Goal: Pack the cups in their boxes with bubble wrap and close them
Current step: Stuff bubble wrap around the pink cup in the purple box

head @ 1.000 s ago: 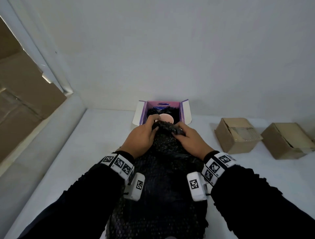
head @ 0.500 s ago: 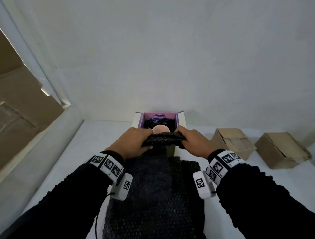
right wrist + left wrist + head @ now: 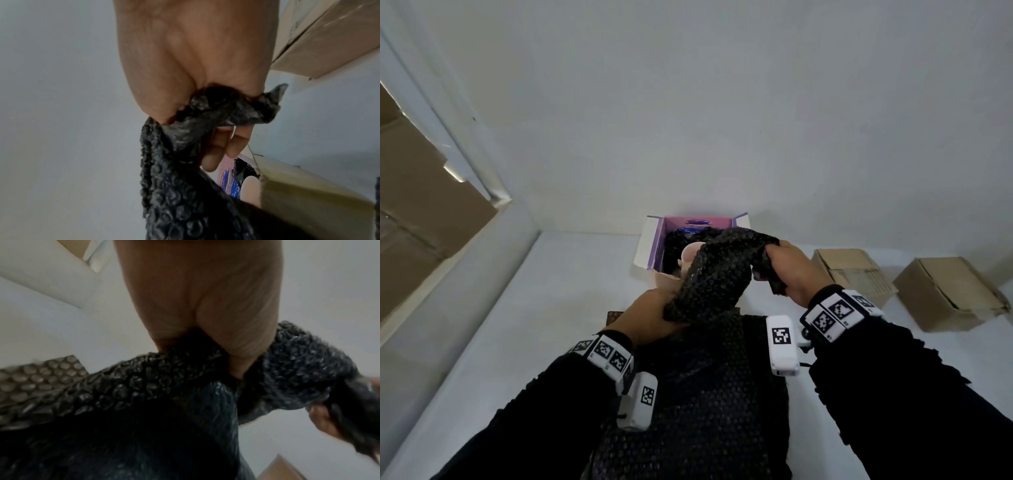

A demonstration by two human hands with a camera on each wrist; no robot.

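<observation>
A black bubble wrap sheet runs from my lap up to both hands, bunched between them. My left hand grips it low, near the table. My right hand grips its upper end, raised beside the open purple-lined box. In that box a pale pink cup shows among more black wrap. The left wrist view shows the left hand clenched round the wrap. In the right wrist view the right hand clutches the twisted wrap, with the cup and box beyond.
Two closed brown cardboard boxes lie on the white table to the right. A white wall stands right behind the open box. A raised ledge and brown panels border the table on the left.
Both hands held the wrap's edge level in front of the box. Now the right hand has lifted its end up and right, the left has dropped back, and the wrap is twisted between them.
</observation>
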